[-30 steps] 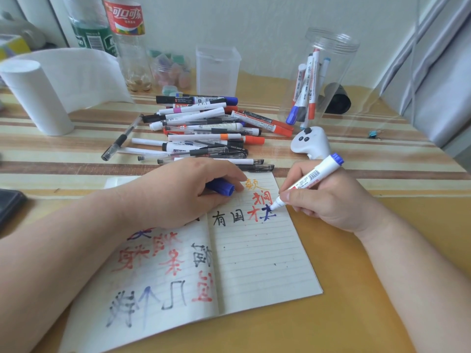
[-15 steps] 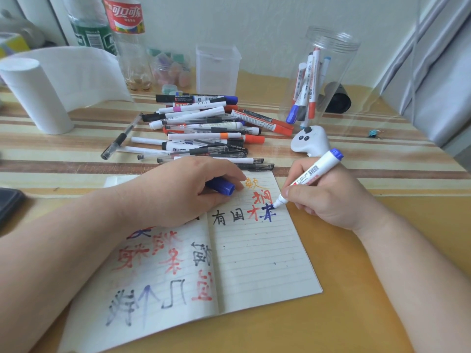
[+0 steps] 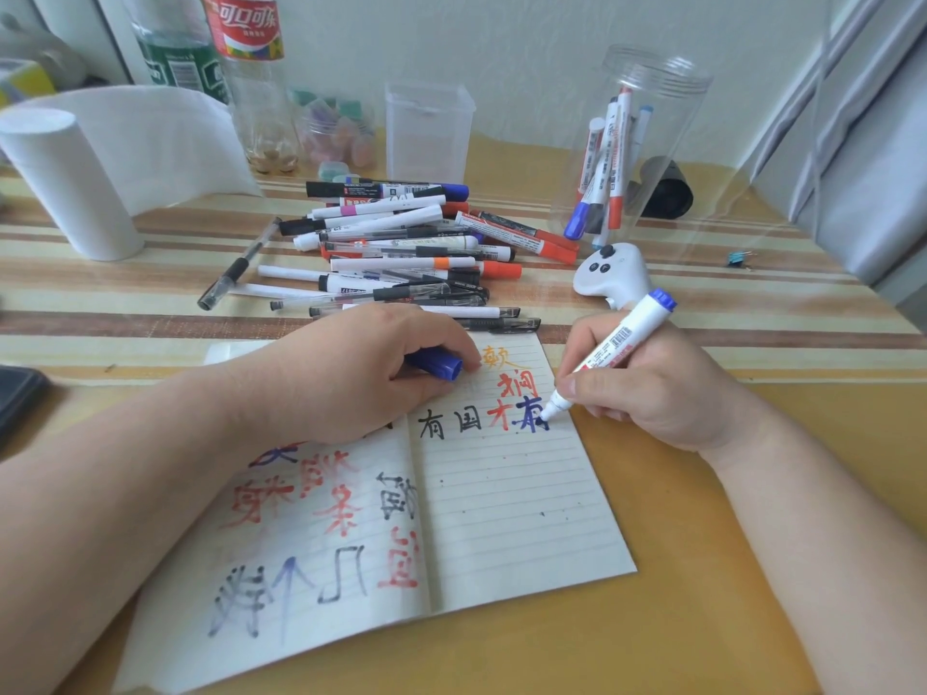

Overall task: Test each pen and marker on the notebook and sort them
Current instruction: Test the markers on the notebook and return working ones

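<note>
While the right hand (image 3: 662, 388) pinches one blue-ended marker (image 3: 609, 351), tip on the open notebook (image 3: 501, 519) at centre, left hand (image 3: 351, 373) curled around one blue cap (image 3: 436, 363), pen pile (image 3: 401, 253) at twelve o'clock, four markers standing in one clear jar (image 3: 637, 148) at one o'clock.

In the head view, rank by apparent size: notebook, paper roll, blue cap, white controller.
1. notebook, though it lies nearest the camera
2. paper roll
3. white controller
4. blue cap, partly hidden in the left hand
</note>
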{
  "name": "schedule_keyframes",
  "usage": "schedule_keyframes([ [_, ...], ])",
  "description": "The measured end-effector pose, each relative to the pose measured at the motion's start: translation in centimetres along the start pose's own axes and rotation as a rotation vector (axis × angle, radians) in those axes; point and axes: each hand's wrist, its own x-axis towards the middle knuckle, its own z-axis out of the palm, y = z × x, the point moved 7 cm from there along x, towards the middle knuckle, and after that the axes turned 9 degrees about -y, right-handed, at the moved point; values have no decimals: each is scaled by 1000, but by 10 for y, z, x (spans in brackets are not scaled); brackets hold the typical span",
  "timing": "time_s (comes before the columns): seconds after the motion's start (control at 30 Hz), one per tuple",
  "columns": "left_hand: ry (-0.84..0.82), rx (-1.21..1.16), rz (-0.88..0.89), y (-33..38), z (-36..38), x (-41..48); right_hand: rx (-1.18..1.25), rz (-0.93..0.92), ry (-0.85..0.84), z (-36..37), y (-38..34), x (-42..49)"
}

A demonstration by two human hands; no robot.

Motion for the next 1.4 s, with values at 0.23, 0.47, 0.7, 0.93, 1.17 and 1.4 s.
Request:
schedule_keyframes([
  [0.23, 32, -32, 73, 3, 0, 0, 179, -22, 99, -6, 5, 2],
  [0.47, 181, -55, 167, 13, -8, -1, 510, -218, 102, 4, -9, 5],
  [0.7, 268, -163, 123, 13, -19, -5, 534, -237, 75, 10, -12, 7],
  [0.93, 259, -136, 150, 16, -17, -4, 476, -231, 59, 11, -14, 6],
  [1.17, 253, -76, 223, 24, -18, -5, 374, -224, 27, 19, -19, 7],
  [1.4, 305, -143, 156, 14, -20, -5, 372, -278, 121, 11, -24, 3],
])
